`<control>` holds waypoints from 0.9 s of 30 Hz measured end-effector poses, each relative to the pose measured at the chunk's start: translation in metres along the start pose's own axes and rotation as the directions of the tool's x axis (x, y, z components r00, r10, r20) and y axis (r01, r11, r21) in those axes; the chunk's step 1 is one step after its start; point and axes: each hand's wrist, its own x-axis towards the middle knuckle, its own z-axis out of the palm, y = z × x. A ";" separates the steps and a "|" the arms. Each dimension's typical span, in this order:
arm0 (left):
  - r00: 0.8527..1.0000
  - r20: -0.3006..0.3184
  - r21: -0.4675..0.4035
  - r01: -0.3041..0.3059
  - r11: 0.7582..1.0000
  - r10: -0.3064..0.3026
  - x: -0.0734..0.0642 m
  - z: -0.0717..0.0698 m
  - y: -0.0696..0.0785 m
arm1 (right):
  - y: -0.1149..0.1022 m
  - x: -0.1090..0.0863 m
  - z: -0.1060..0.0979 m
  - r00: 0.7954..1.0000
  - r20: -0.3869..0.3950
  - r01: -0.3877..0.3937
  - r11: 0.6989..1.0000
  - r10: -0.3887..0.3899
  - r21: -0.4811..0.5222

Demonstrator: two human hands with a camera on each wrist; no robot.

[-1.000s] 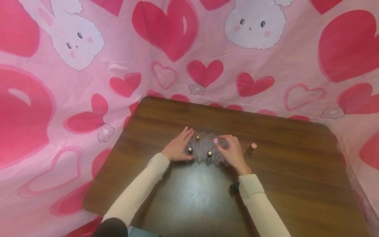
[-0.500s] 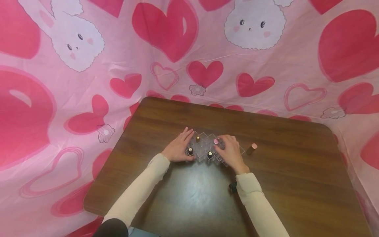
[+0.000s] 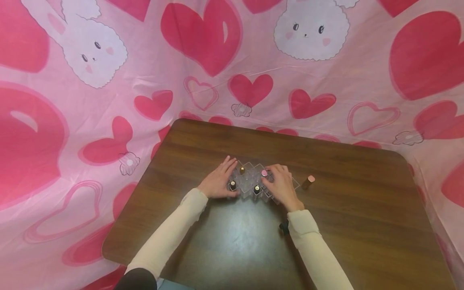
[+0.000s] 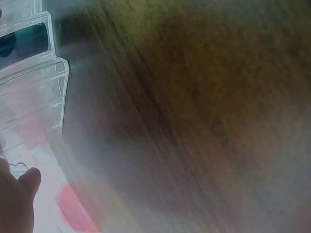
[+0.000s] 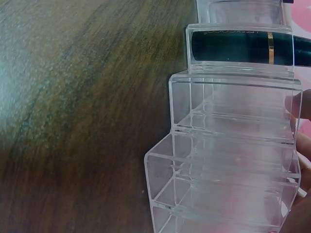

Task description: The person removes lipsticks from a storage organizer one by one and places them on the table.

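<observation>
A clear acrylic lipstick organizer (image 3: 247,183) with diamond-shaped compartments lies across the middle of the table in the head view. My left hand (image 3: 218,182) rests against its left end, fingers extended along the far side and thumb at the near side. Between the thumb and index finger of my right hand (image 3: 283,184) is a pink-topped lipstick (image 3: 264,172), standing in a right-hand compartment. Two black-topped tubes (image 3: 257,189) and a gold-topped tube (image 3: 242,170) stand in other compartments. Through the clear wall in the right wrist view shows a dark green tube (image 5: 231,47) with a gold band.
A lipstick with a pink top (image 3: 309,182) stands on the wooden table (image 3: 348,209), right of the organizer. Behind and beside the table hangs a pink cloth (image 3: 250,56) printed with hearts and rabbits.
My right hand and wrist have shifted slightly left, still at the pink-topped lipstick. My left hand and the organizer hold nearly the same place.
</observation>
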 end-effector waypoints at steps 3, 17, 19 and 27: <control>1.000 0.001 -0.005 0.002 1.000 -0.002 0.000 0.000 0.000 | 0.000 0.000 0.001 1.000 -0.001 -0.001 1.000 0.001 -0.005; 1.000 0.002 -0.022 0.017 1.000 -0.017 0.001 0.002 0.000 | 0.000 0.000 0.003 1.000 -0.005 -0.007 1.000 0.007 -0.018; 1.000 0.005 -0.027 0.018 0.999 -0.018 0.001 0.002 0.000 | -0.001 0.000 0.003 1.000 -0.007 -0.011 1.000 0.011 -0.019; 1.000 0.015 -0.027 0.025 0.999 -0.025 0.000 -0.001 0.001 | -0.002 0.000 0.003 1.000 -0.012 -0.024 1.000 0.024 -0.010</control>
